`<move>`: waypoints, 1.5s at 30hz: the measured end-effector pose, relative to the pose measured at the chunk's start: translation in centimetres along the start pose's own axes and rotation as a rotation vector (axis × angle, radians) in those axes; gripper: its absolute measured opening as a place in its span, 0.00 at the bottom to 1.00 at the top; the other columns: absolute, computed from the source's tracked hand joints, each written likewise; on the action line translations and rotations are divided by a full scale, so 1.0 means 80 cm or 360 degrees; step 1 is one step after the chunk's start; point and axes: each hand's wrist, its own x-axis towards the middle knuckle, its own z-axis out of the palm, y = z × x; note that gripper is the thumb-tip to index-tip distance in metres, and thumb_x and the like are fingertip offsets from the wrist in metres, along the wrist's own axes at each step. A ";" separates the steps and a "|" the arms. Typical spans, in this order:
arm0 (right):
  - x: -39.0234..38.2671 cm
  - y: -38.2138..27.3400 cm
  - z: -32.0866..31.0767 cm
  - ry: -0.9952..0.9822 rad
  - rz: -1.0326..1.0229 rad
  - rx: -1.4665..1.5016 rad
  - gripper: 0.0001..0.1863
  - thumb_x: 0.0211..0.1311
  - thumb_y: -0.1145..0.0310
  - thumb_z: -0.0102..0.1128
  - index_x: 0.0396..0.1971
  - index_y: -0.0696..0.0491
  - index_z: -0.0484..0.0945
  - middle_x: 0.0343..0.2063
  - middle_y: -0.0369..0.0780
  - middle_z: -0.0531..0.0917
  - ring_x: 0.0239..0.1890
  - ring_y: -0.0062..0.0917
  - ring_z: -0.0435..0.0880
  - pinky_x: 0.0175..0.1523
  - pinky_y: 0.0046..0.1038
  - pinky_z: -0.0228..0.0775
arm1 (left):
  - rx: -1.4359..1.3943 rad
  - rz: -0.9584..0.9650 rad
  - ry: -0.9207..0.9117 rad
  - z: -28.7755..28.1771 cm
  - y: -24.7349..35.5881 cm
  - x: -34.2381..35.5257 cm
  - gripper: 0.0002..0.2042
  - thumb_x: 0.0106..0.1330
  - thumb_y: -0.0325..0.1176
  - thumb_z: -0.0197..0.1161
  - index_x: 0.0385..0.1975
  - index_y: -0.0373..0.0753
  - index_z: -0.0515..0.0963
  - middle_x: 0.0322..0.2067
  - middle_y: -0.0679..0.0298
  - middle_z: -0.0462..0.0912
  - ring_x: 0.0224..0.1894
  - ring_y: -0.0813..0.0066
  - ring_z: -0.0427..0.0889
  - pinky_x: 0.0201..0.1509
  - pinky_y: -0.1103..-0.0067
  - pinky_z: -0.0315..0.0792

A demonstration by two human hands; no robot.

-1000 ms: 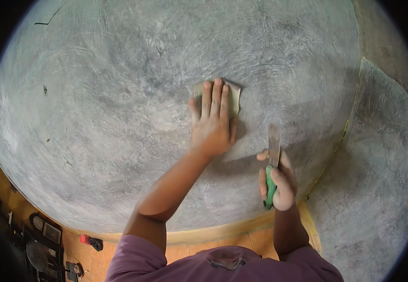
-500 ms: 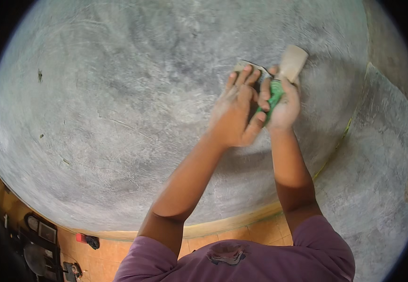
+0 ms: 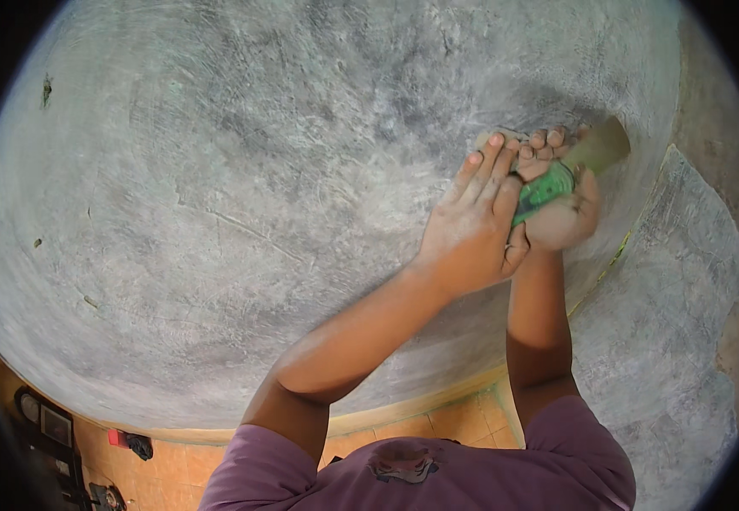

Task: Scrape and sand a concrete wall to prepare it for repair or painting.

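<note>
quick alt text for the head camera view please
The right hand holds a green-handled scraper close beside the left hand, which lies over a pale sheet against a streaky grey wall. Orange floor tiles show below.

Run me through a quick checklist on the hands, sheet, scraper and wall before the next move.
1. Left hand over the pale sheet: ok; its fingers are stretched out and the sheet's edge shows by the fingertips.
2. Sheet lying fully flat: cannot tell; the hands hide most of it.
3. Scraper held: ok; the green handle lies in the right hand, blade toward the upper right.
4. Hands clear of each other: not ok; they crowd together around the handle's lower end.
5. Blade clear of the wall: cannot tell; the blade is blurred.
6. Wall unmarked: not ok; a dark gouge shows at upper left.
</note>
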 end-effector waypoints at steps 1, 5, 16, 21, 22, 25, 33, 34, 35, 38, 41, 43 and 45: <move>-0.001 0.003 0.003 -0.0005 -0.0004 -0.0003 0.27 0.64 0.53 0.44 0.56 0.57 0.63 0.45 0.46 0.71 0.48 0.39 0.70 0.58 0.43 0.60 | -0.0002 0.0005 0.0004 0.001 -0.001 -0.003 0.20 0.57 0.36 0.55 0.45 0.29 0.69 0.64 0.39 0.63 0.71 0.42 0.56 0.72 0.56 0.51; -0.005 0.012 0.014 0.0071 -0.0097 -0.0065 0.38 0.60 0.38 0.43 0.59 0.56 0.62 0.49 0.52 0.71 0.53 0.47 0.69 0.59 0.49 0.57 | -0.0101 -0.0005 0.0138 0.004 -0.008 -0.009 0.19 0.57 0.35 0.56 0.45 0.28 0.69 0.63 0.38 0.64 0.69 0.40 0.57 0.71 0.53 0.52; -0.016 -0.004 -0.075 -0.1151 -0.1078 -0.2152 0.23 0.59 0.54 0.54 0.39 0.62 0.75 0.42 0.51 0.80 0.45 0.40 0.81 0.52 0.38 0.74 | -0.0556 -0.0297 -0.0109 -0.055 0.016 -0.025 0.22 0.53 0.29 0.59 0.49 0.27 0.69 0.50 0.42 0.76 0.61 0.43 0.71 0.71 0.48 0.49; 0.046 -0.087 -0.138 -0.0530 -0.0912 -0.2700 0.15 0.52 0.67 0.51 0.35 0.60 0.79 0.41 0.50 0.79 0.48 0.46 0.78 0.55 0.44 0.69 | -0.1129 -0.0756 -0.0372 -0.049 0.031 -0.043 0.16 0.56 0.27 0.60 0.44 0.29 0.70 0.35 0.47 0.79 0.36 0.54 0.84 0.46 0.64 0.76; 0.076 -0.095 -0.100 -0.0826 -0.1128 -0.2763 0.15 0.51 0.69 0.50 0.35 0.60 0.80 0.42 0.49 0.78 0.48 0.46 0.77 0.55 0.44 0.69 | -0.1131 -0.0770 -0.0382 -0.046 0.031 -0.048 0.16 0.56 0.27 0.60 0.44 0.29 0.70 0.35 0.47 0.79 0.36 0.54 0.84 0.46 0.64 0.76; 0.084 -0.103 -0.106 -0.0414 -0.1190 -0.2828 0.14 0.49 0.73 0.48 0.34 0.59 0.80 0.39 0.47 0.78 0.48 0.44 0.77 0.57 0.43 0.67 | -0.1417 -0.1069 -0.0714 -0.029 0.042 -0.048 0.15 0.62 0.21 0.54 0.50 0.29 0.70 0.36 0.57 0.83 0.36 0.78 0.81 0.40 0.78 0.76; 0.061 -0.157 -0.183 -0.0581 -0.0730 -0.3290 0.32 0.65 0.67 0.42 0.67 0.66 0.56 0.66 0.57 0.59 0.71 0.50 0.53 0.74 0.42 0.42 | -0.2363 -0.1076 -0.0719 0.046 0.045 -0.064 0.13 0.69 0.22 0.53 0.53 0.32 0.66 0.35 0.63 0.80 0.34 0.81 0.78 0.38 0.81 0.74; 0.075 -0.168 -0.191 -0.0194 -0.0695 -0.3171 0.33 0.67 0.65 0.39 0.69 0.66 0.51 0.68 0.57 0.54 0.73 0.50 0.49 0.74 0.43 0.37 | -0.2427 -0.1056 -0.0704 0.055 0.049 -0.063 0.14 0.70 0.22 0.53 0.53 0.33 0.66 0.35 0.63 0.80 0.35 0.81 0.78 0.38 0.81 0.74; 0.081 -0.179 -0.196 0.0182 -0.0661 -0.3027 0.33 0.70 0.64 0.36 0.70 0.66 0.47 0.71 0.57 0.50 0.74 0.50 0.45 0.75 0.44 0.32 | -0.2445 -0.1052 -0.0721 0.063 0.053 -0.062 0.14 0.70 0.22 0.53 0.53 0.33 0.66 0.35 0.63 0.80 0.35 0.81 0.78 0.38 0.81 0.74; 0.042 -0.157 -0.202 -0.0159 -0.0716 -0.3163 0.34 0.72 0.60 0.35 0.70 0.65 0.45 0.72 0.55 0.48 0.75 0.45 0.43 0.76 0.42 0.29 | -0.2589 -0.1139 -0.0786 0.095 0.056 -0.067 0.14 0.71 0.27 0.55 0.53 0.36 0.66 0.35 0.56 0.80 0.34 0.75 0.78 0.36 0.79 0.74; 0.033 -0.168 -0.222 -0.0967 -0.0859 -0.3210 0.35 0.72 0.58 0.37 0.70 0.65 0.46 0.72 0.53 0.49 0.75 0.43 0.43 0.76 0.39 0.29 | -0.2662 -0.1087 -0.0848 0.119 0.055 -0.073 0.14 0.71 0.26 0.55 0.54 0.35 0.66 0.35 0.60 0.79 0.32 0.81 0.77 0.36 0.81 0.73; 0.044 -0.197 -0.241 -0.1426 -0.0884 -0.3189 0.35 0.73 0.57 0.37 0.70 0.65 0.47 0.72 0.52 0.50 0.75 0.43 0.44 0.76 0.39 0.29 | -0.2726 -0.1138 -0.0866 0.135 0.055 -0.074 0.13 0.70 0.26 0.55 0.53 0.35 0.67 0.34 0.60 0.79 0.31 0.80 0.76 0.35 0.81 0.72; 0.072 -0.238 -0.267 -0.0305 -0.0818 -0.3354 0.34 0.69 0.60 0.39 0.70 0.64 0.51 0.71 0.53 0.54 0.74 0.46 0.47 0.75 0.45 0.30 | -0.2739 -0.1134 -0.0885 0.151 0.059 -0.073 0.13 0.70 0.25 0.55 0.53 0.35 0.68 0.34 0.60 0.79 0.31 0.80 0.76 0.35 0.81 0.72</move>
